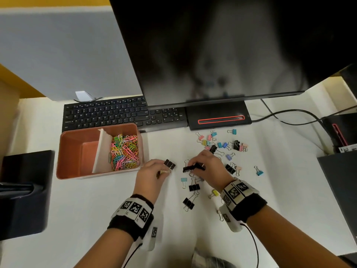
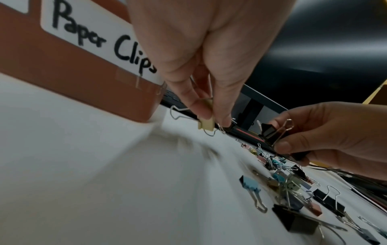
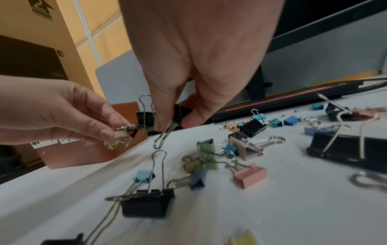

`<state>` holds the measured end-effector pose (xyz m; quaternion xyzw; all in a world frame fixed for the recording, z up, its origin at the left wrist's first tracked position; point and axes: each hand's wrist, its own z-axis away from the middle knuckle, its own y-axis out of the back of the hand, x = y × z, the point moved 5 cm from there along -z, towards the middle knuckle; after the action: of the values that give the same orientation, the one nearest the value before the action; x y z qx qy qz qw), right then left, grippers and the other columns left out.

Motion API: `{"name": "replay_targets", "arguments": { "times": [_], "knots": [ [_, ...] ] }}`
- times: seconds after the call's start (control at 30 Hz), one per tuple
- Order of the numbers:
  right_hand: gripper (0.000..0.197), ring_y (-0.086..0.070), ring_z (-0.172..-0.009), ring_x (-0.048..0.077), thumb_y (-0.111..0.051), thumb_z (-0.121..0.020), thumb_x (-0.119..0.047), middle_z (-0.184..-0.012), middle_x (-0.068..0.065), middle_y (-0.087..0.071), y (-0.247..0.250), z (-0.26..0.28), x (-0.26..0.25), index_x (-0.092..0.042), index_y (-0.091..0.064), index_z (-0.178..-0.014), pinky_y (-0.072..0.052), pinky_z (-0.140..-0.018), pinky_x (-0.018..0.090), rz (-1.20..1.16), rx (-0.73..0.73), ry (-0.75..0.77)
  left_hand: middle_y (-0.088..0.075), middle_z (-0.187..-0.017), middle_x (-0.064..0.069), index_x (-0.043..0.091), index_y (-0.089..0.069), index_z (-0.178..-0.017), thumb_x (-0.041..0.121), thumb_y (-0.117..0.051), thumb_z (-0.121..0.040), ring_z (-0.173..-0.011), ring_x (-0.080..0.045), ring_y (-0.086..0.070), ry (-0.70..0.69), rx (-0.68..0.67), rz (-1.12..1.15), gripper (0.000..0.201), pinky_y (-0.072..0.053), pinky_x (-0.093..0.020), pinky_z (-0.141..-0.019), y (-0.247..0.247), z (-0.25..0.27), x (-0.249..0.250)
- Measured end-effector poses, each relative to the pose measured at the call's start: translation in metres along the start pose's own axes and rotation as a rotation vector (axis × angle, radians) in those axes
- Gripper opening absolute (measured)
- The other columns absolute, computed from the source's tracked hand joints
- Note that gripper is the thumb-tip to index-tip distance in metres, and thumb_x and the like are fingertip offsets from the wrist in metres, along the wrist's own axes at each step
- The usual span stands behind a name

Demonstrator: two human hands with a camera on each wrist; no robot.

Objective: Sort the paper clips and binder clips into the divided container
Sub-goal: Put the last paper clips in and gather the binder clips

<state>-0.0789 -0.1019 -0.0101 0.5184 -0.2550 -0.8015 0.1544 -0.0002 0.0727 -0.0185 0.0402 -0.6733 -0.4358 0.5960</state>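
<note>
The left hand (image 1: 152, 172) is pinching a cream binder clip (image 2: 206, 116) and the right hand (image 1: 207, 166) a black binder clip (image 1: 190, 168), both looking light, rigid and easiest gripped by the body

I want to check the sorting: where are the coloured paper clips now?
In the head view, the coloured paper clips lie in the right compartment of the brown container, beside its white divider, left of both hands.
</note>
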Motion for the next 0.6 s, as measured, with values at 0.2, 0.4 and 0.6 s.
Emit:
{"name": "replay_targets", "arguments": {
  "times": [0.2, 0.4, 0.6],
  "knots": [
    [0.016, -0.056, -0.082, 0.013, -0.071, -0.078, -0.008, -0.094, -0.005, -0.051, -0.003, 0.014, 0.006, -0.016, -0.069, -0.091, -0.044, -0.072, 0.01, 0.057, 0.027, -0.016, -0.061, -0.09, 0.007, 0.012, -0.073, -0.078, 0.004, -0.075, -0.072, -0.071, -0.008, -0.053, 0.012, -0.064, 0.006, 0.011, -0.042, -0.01, -0.07, -0.003, 0.004, -0.001],
    [0.014, -0.052, -0.086, 0.001, -0.069, -0.079, -0.005, -0.145, 0.003, -0.032, 0.007, 0.012, 0.015, -0.01, -0.068, -0.092, -0.036, -0.072, -0.007, 0.038, 0.106, -0.102, -0.059, -0.088, 0.005, 0.009, -0.071, -0.075, 0.004, -0.076, -0.07, -0.069, 0.005, -0.05, 0.002, -0.08, 0.0, 0.009, -0.04, -0.001, -0.066, -0.004, 0.003, 0.001],
    [0.015, -0.051, -0.12, 0.019, -0.07, -0.079, -0.012, -0.156, 0.004, -0.013, 0.025, -0.02, 0.019, -0.02, -0.065, -0.09, -0.04, -0.099, 0.025, 0.111, 0.03, -0.257, -0.058, -0.088, 0.007, 0.01, -0.071, -0.076, 0.006, -0.076, -0.071, -0.068, 0.003, -0.052, -0.019, -0.104, -0.038, 0.009, -0.043, -0.004, -0.065, -0.004, 0.0, 0.003]
  ]
}}
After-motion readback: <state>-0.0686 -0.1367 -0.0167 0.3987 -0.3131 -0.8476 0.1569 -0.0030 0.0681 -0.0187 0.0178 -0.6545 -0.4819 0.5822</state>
